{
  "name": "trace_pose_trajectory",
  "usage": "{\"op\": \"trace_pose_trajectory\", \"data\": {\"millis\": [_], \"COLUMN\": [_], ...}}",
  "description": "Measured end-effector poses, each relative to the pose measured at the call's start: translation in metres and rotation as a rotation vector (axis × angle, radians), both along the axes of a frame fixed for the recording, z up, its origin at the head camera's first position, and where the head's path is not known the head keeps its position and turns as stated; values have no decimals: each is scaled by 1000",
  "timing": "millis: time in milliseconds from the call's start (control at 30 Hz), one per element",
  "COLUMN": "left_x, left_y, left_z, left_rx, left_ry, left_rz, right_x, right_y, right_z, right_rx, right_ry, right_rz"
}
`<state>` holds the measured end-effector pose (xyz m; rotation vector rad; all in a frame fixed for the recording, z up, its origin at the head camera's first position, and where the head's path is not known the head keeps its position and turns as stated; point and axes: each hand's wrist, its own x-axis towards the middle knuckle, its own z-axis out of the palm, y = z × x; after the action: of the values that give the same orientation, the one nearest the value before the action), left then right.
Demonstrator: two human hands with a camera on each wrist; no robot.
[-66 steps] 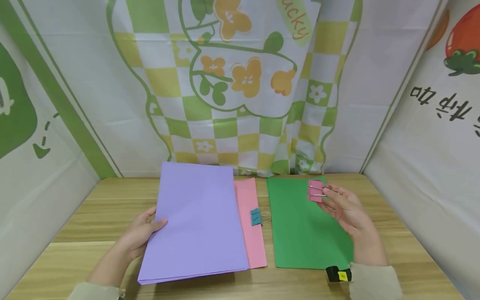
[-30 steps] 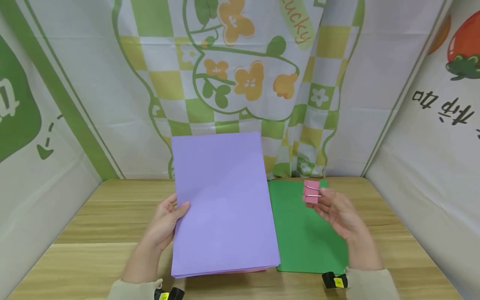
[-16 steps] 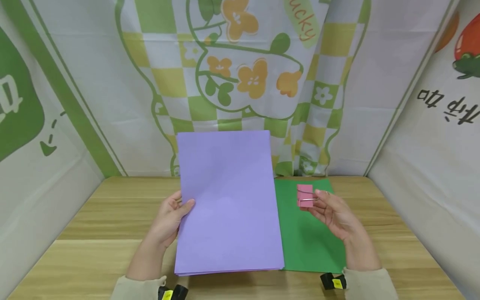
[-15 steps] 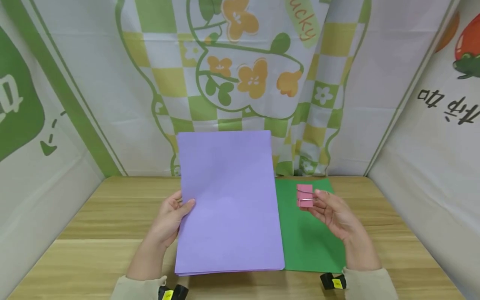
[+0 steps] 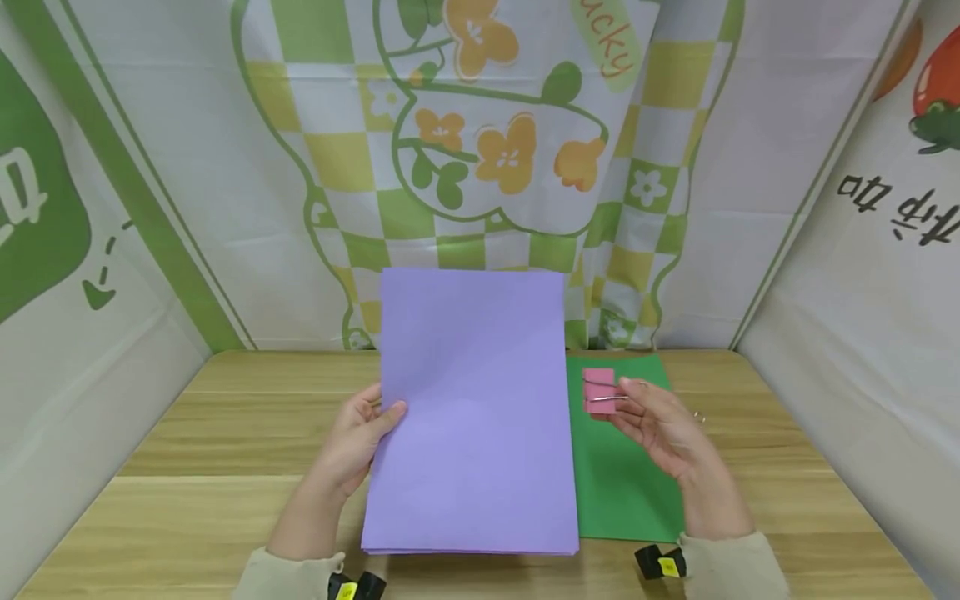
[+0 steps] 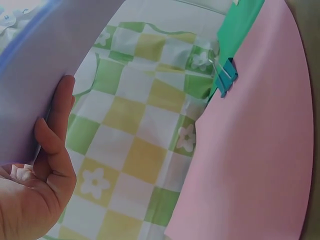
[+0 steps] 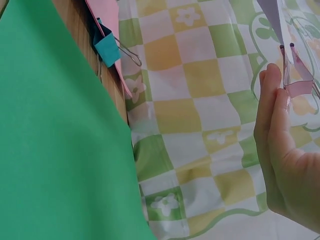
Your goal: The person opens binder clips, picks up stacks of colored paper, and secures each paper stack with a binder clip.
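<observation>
My left hand grips the left edge of a stack of purple paper, thumb in front and fingers behind. The stack is held up, tilted, above the table. Just off its right edge, my right hand pinches a pink binder clip by its wire handles. In the right wrist view the mouth of the clip is parted and overlaps the purple paper's edge. Pink paper with a teal binder clip on its edge lies below; the purple stack hides both in the head view.
Green paper lies on the wooden table, partly under my right hand. A small metal loop shows beside that hand. Checked cloth hangs at the table's back, and pale printed walls stand on both sides.
My left hand has brought the purple stack rightward and lifted it, covering the pink paper and teal clip in the head view. My right hand has moved slightly left with the pink binder clip.
</observation>
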<state>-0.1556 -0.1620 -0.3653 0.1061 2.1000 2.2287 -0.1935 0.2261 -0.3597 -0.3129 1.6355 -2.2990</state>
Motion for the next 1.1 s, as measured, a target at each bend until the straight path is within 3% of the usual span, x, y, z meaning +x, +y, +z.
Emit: {"op": "trace_pose_trajectory", "data": {"millis": [433, 1100], "left_x": [-2, 0], "left_y": [4, 5], "left_z": [-4, -3], "left_rx": [10, 9], "left_ry": [15, -4], "left_rz": [-25, -15], "right_x": [0, 1], "right_y": [-7, -16], "right_z": [0, -4], "right_rx": [-27, 11], "right_ry": [-43, -9], "right_rz": [19, 37]}}
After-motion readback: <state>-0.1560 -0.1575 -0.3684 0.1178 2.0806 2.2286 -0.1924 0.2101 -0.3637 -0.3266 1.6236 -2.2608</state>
